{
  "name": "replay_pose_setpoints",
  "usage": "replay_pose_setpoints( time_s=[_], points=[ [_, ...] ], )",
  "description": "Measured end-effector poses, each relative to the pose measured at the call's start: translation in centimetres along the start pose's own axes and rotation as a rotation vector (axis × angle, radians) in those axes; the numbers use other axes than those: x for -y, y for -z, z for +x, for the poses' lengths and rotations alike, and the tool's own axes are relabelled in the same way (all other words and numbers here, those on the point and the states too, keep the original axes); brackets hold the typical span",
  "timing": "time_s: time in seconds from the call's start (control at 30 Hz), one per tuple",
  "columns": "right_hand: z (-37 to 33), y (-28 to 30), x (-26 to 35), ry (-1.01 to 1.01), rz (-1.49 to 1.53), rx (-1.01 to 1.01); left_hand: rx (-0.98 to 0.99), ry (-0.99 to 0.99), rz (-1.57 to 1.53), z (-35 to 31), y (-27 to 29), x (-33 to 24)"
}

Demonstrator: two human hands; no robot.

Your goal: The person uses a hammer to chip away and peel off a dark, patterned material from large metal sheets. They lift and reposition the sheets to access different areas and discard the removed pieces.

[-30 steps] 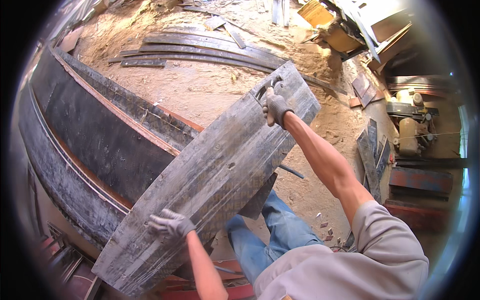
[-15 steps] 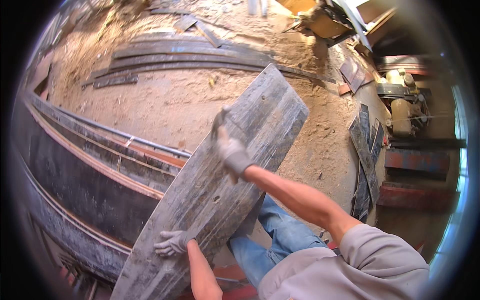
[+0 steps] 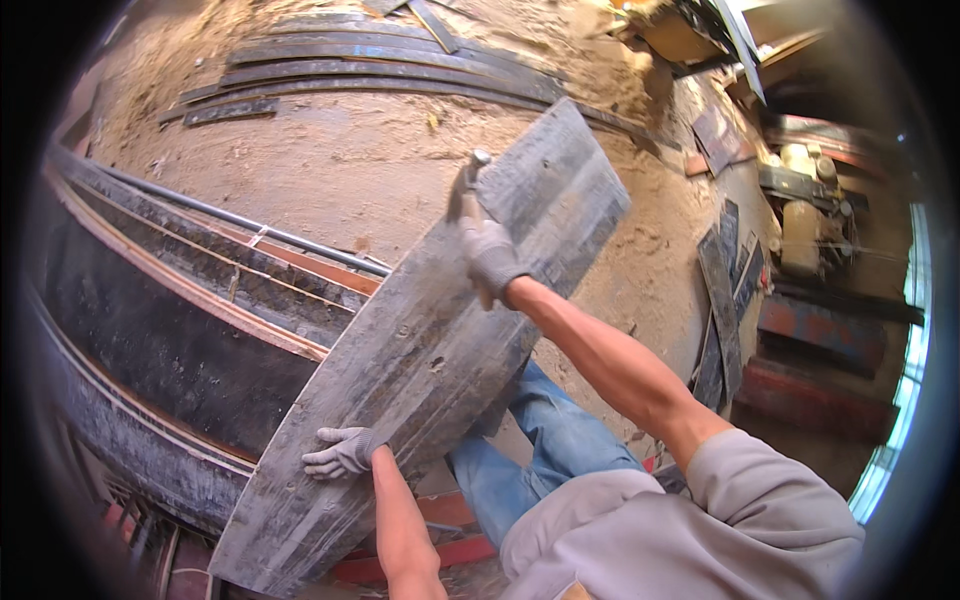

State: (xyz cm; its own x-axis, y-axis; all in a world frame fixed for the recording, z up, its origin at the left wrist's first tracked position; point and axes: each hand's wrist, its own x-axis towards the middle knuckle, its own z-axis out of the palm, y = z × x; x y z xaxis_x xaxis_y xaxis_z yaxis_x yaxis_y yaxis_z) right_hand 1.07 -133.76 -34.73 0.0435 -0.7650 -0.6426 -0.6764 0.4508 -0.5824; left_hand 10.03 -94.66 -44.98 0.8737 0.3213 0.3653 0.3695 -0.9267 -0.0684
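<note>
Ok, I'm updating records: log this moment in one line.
left hand: on grey board | right hand: holding hammer | planks: on ground

grey board (image 3: 420, 340) streaked with paler lines, our left hand (image 3: 340, 453) and right hand (image 3: 490, 250) gloved in pale grey, our faded blue jeans (image 3: 560, 425) and plain greyish-beige shirt (image 3: 690, 530) at five o'clock, black panel (image 3: 180, 350) at nine, tan ground (image 3: 290, 190) at ten, cream machine (image 3: 800, 235) at three
</note>
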Motion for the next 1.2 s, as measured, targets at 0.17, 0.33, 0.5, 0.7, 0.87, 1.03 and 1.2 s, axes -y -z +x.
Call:
replay_pose_setpoints(
  time_s=[0.17, 0.33, 0.5, 0.7, 0.87, 1.03, 1.2],
  points=[
    [1.0, -6.6, -7.9, 0.185, -0.244, -0.428, 0.01, -0.122, -0.012, -0.2, -0.8, 0.2],
    [-0.1, -5.7, -7.8, 0.112, -0.167, -0.324, 0.117, -0.122, -0.027, -0.5, -1.7, 1.0],
    [-1.0, -0.7, -4.9, 0.106, 0.033, -0.116, 0.154, -0.078, -0.093, -0.4, -1.9, 0.6],
    [-1.6, -6.0, -5.9, -0.096, -0.165, -0.234, 0.035, -0.085, 0.0, -0.4, -1.4, 0.7],
    [-1.6, -2.2, -5.7, 0.018, 0.287, 0.056, 0.048, -0.069, -0.01, -0.5, -1.6, 0.8],
    [-4.4, 12.5, -8.2, 0.078, 0.594, 0.011, 0.028, -0.055, -0.045, -0.7, -1.3, 0.4],
    [-6.6, 18.0, -16.5, -0.59, 0.976, -0.062, 0.005, -0.069, -0.019, -0.8, -0.5, 0.0]
  ],
)
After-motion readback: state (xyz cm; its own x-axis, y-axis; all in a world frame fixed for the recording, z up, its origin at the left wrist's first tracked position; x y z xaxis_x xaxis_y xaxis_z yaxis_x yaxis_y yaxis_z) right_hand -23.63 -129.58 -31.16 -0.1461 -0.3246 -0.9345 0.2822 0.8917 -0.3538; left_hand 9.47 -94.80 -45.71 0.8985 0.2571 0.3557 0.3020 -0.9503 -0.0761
